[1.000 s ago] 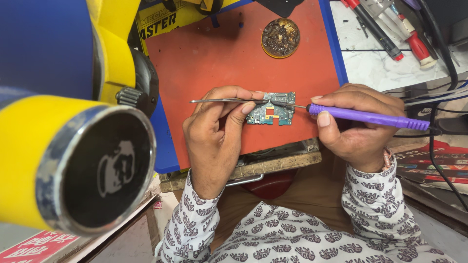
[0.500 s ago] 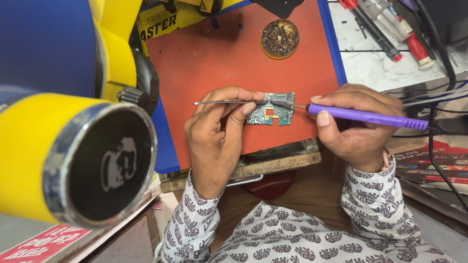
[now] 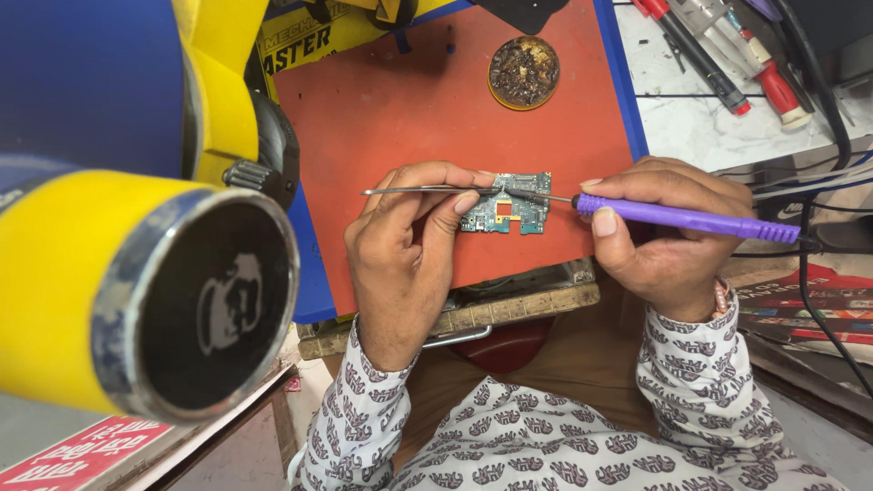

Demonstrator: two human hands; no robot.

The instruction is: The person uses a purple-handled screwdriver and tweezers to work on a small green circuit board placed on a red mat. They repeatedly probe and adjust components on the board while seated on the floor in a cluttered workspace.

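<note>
Barely anything is shifted against the earlier frames: both hands are held in the same pose, tweezers and iron are kept on the board, only a slight camera drift is seen.

Left hand [image 3: 405,250] is closed in a pinch on thin metal tweezers [image 3: 427,190], held nearly level, tips laid on the upper edge of the small circuit board [image 3: 507,203]. Right hand [image 3: 668,232] is wrapped around the purple-handled soldering iron [image 3: 687,219], its fine tip brought onto the board's upper right part, close to the tweezer tips. Exact contact point cannot be told.

Board is lying flat on the red work mat [image 3: 391,100], near its front edge, between the two hands.

Step judged: rework of a part on the board, part steadied by tweezers while heat is applied. Next move is judged to call for a steady tip and a light pull on the tweezers, without the board being dragged.

Further out: a round tin of dark residue [image 3: 524,73] at the mat's far edge, screwdrivers [image 3: 727,55] on the white surface to the right, a yellow microscope eyepiece [image 3: 136,291] at near left.
</note>
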